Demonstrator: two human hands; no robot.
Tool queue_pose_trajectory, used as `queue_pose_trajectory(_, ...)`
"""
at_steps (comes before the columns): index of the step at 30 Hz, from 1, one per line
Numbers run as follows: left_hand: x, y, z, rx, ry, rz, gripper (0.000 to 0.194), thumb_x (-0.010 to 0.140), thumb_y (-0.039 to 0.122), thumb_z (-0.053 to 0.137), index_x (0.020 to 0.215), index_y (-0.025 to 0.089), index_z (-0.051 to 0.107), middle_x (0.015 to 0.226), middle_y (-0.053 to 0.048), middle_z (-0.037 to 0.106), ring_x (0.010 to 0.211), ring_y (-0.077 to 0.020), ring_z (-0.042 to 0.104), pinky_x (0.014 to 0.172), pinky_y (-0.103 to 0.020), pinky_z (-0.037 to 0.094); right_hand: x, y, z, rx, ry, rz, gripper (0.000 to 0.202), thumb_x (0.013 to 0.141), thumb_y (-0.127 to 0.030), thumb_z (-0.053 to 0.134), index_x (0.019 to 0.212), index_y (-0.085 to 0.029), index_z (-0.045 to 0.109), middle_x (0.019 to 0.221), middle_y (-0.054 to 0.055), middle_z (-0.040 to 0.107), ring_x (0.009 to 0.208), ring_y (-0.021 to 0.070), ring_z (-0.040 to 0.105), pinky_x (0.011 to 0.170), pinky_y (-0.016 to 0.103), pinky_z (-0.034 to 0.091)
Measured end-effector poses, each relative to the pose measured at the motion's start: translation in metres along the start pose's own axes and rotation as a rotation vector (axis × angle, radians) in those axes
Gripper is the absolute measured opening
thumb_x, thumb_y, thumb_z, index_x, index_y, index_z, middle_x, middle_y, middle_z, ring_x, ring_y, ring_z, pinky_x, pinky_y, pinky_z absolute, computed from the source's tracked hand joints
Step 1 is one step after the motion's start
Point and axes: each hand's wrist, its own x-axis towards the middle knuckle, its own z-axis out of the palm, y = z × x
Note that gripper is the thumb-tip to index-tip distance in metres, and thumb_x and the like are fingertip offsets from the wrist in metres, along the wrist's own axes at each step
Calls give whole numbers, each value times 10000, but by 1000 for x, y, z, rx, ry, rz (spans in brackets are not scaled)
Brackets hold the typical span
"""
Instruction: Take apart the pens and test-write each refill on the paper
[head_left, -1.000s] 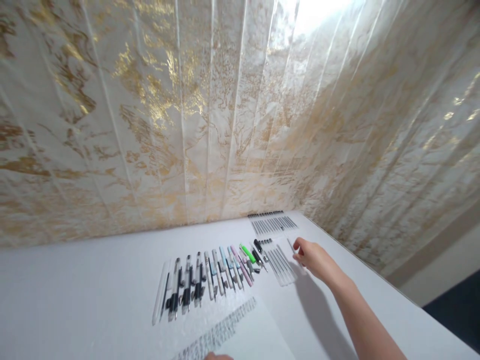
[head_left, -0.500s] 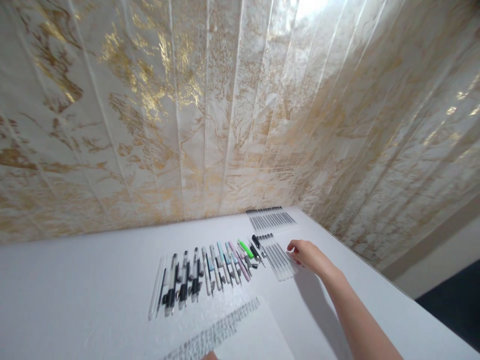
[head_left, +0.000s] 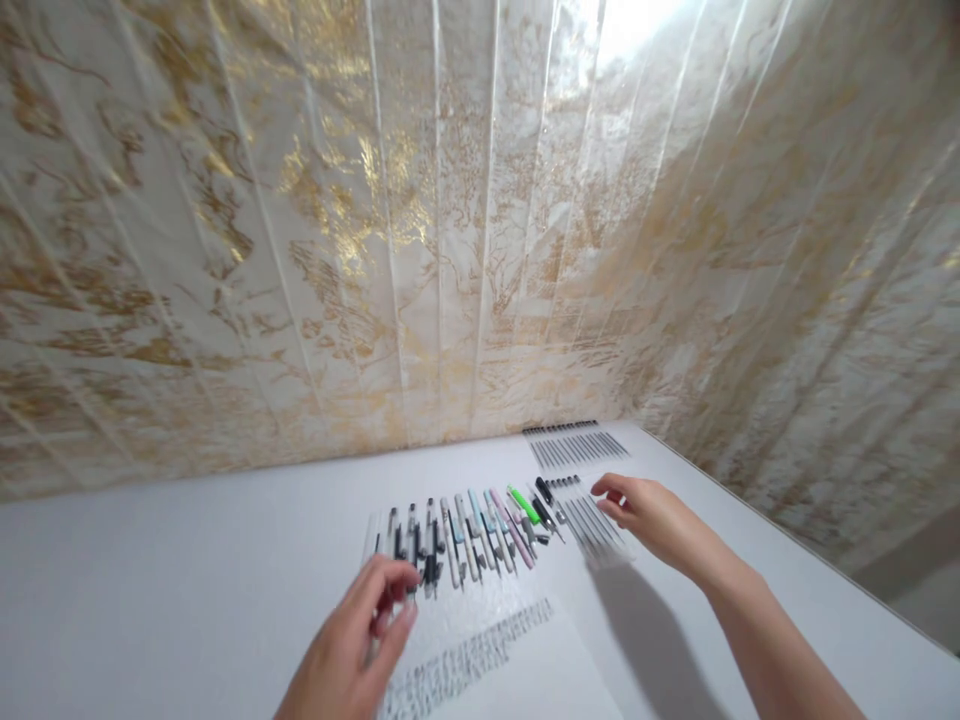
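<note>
Pens [head_left: 469, 550] at twelve o'clock, refills [head_left: 590, 525] at one already lie rowed; left hand [head_left: 352, 622], right hand [head_left: 645, 510] half-curled, hold and remainder unclear

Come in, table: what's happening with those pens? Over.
Right hand beside thin refills, apparently empty. Left hand hiding part of pen row, its grip unclear.

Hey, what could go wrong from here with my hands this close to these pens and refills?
Your left hand overlaps the left end of the pen row in this view, so it might nudge the black pens out of line.

Your right hand is right by the near refills; being thin and close together, they could roll or get knocked askew.

The paper lies beside your left hand and might get bumped.
</note>
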Motion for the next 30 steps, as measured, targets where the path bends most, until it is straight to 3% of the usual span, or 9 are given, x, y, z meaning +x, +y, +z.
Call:
queue_pose_trajectory(3,33,-27,-19,341,15,-179,224,945,347,291,1085,232,421,1027,-52,539,872,-187,607,810,-309,495,-9,-18,-4,26,-5,-92,246,867,-209,468,982,-195,685,904,82,732,776,218,656,650,257,420)
queue_pose_trajectory(5,50,-41,-24,423,-1,-245,201,923,292,307,1050,199,433,1110,-98,503,977,-220,604,873,-348,473,-14,-26,-6,39,-10,-138,252,861,-226,462,970,-190,686,888,90,735,772,232,655,648,269,423)
queue_pose_trajectory(10,69,-40,-20,576,-79,-355,224,910,251,380,1070,127,476,1115,-146,506,1035,-267,605,872,-377,463,-25,-31,-11,41,-10,-180,253,864,-242,449,939,-186,685,873,95,733,754,233,655,639,274,428)
queue_pose_trajectory(14,71,-24,-21,688,-153,-409,225,913,234,452,1063,83,523,1116,-156,545,967,-245,626,842,-376,472,-30,-32,-19,30,-4,-180,254,875,-241,444,939,-175,682,875,100,729,755,235,649,643,282,424)
queue_pose_trajectory(18,72,-17,-25,793,-202,-430,195,906,275,569,1038,133,581,1095,-72,615,914,-194,624,831,-391,496,-31,-35,-24,21,-7,-185,240,879,-220,455,923,-172,686,865,97,728,752,233,645,641,283,415)
queue_pose_trajectory(24,64,-20,-30,902,-212,-441,176,923,289,573,1011,143,617,1025,-43,656,921,-189,636,833,-401,514,-33,-34,-27,17,-12,-197,224,886,-192,477,899,-167,700,845,97,728,759,233,647,640,277,409)
queue_pose_trajectory(30,42,-29,-27,929,-134,-505,188,938,275,549,1033,126,613,1036,-65,654,912,-196,644,826,-404,519,-34,-33,-25,11,33,-232,213,875,-164,495,862,-168,708,802,91,725,732,228,648,631,274,396)
